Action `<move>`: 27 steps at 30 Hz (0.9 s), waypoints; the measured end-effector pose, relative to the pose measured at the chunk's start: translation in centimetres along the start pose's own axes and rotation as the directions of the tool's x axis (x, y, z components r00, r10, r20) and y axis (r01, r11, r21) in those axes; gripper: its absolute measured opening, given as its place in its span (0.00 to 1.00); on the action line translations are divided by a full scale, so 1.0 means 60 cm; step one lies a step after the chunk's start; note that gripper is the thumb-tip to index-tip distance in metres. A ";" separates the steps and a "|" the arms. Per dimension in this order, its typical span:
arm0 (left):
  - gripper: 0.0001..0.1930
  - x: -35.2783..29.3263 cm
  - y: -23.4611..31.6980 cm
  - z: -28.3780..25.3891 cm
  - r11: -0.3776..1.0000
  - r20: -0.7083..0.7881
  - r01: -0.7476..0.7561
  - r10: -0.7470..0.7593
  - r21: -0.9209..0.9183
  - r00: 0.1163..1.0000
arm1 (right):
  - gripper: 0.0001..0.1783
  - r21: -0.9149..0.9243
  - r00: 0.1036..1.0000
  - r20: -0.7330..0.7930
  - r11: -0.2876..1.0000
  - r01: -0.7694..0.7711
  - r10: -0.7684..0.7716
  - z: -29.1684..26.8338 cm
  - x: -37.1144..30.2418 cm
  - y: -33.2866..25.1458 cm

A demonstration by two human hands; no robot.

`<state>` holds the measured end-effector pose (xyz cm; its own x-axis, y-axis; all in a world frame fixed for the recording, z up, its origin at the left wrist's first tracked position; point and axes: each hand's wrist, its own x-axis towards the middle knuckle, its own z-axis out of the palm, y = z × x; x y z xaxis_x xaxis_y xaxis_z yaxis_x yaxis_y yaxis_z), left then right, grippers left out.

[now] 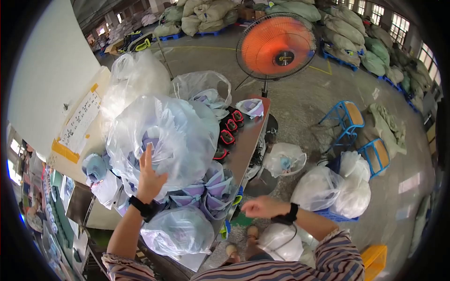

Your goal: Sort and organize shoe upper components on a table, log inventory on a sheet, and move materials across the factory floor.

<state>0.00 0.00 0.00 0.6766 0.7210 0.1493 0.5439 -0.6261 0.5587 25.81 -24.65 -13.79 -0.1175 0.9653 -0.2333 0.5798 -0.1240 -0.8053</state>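
My left hand (150, 181) reaches over the near side of a big clear plastic bag (173, 140), its thumb and fingers apart and seemingly touching the film. Pale blue and lilac fabric pieces show through the bag. My right hand (265, 207) hangs beyond the table's right edge, fingers curled with nothing visible in them. Between my hands lie stacked lilac and blue folded pieces (218, 187). Closer to me sits another filled clear bag (180, 229). Dark items with red rims (228, 136) stand in a row along the table (251, 140).
A fan (276, 47) with an orange blur stands past the table. Blue-framed stools (349, 119) and white filled bags (328, 187) are on the floor at right. Another bulging bag (136, 79) sits at the back left by a white panel (47, 61). Sacks (347, 28) line the far side.
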 end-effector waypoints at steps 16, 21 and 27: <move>0.07 0.134 -0.118 -0.226 0.832 -0.541 -0.092 -0.268 -0.547 0.798 | 0.22 -0.664 0.941 -0.292 0.672 -0.328 0.171 -0.447 0.269 0.176; 0.09 0.125 -0.168 -0.322 0.905 -0.752 0.049 -0.380 -0.422 0.538 | 0.28 -0.672 0.957 -0.288 0.703 -0.233 0.041 -0.452 0.402 0.228; 0.09 0.035 -0.286 -0.330 0.873 -0.771 0.219 -0.487 -0.436 0.410 | 0.24 -0.713 0.944 -0.315 0.633 -0.303 0.097 -0.484 0.449 0.265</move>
<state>-17.73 18.12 6.86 -0.3705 0.8295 0.4180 0.4067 -0.2597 0.8759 55.25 6.02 -17.03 0.1995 0.9718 -0.1260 0.9770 -0.2071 -0.0503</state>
